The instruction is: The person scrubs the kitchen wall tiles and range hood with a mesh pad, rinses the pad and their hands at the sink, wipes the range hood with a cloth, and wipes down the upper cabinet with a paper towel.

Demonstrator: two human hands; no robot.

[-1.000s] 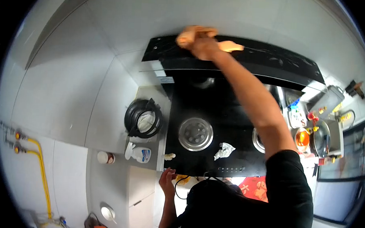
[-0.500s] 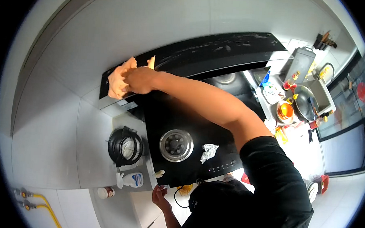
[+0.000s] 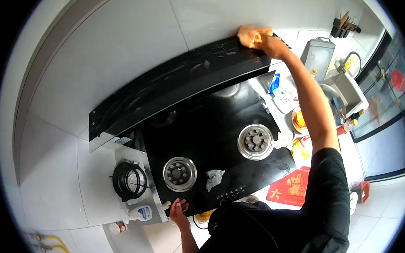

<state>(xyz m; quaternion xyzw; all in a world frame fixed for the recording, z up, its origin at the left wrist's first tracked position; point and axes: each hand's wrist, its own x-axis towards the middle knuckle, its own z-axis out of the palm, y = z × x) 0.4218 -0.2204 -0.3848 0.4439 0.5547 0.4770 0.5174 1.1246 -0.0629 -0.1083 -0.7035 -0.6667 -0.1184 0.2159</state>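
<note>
My right hand [image 3: 275, 47] is closed on a bunched orange cloth [image 3: 251, 37], pressed against the right end of the long black hood panel [image 3: 186, 76]. Pale streaks mark the panel. Low in view, my left hand [image 3: 179, 211] is at the front edge of the black cooktop [image 3: 202, 140], its fingers loosely stretched and nothing visible in them. On the cooktop are a left burner [image 3: 179, 174], a right burner [image 3: 255, 142] and a crumpled silvery-grey wad [image 3: 214, 178]. A small pale piece [image 3: 166, 205] lies just left of my left hand.
Black pan supports [image 3: 129, 181], a spray bottle [image 3: 140, 213] and a jar [image 3: 117, 227] are at the left. To the right are a red mat [image 3: 290, 187], a blue packet [image 3: 275, 83], bottles [image 3: 349, 125], a lidded pan [image 3: 332, 103] and the sink [image 3: 355, 94].
My right hand has carried the orange cloth from the panel's left end to its right end. My left hand has shifted slightly towards the cooktop's edge. The view has turned, uncovering the right burner.
</note>
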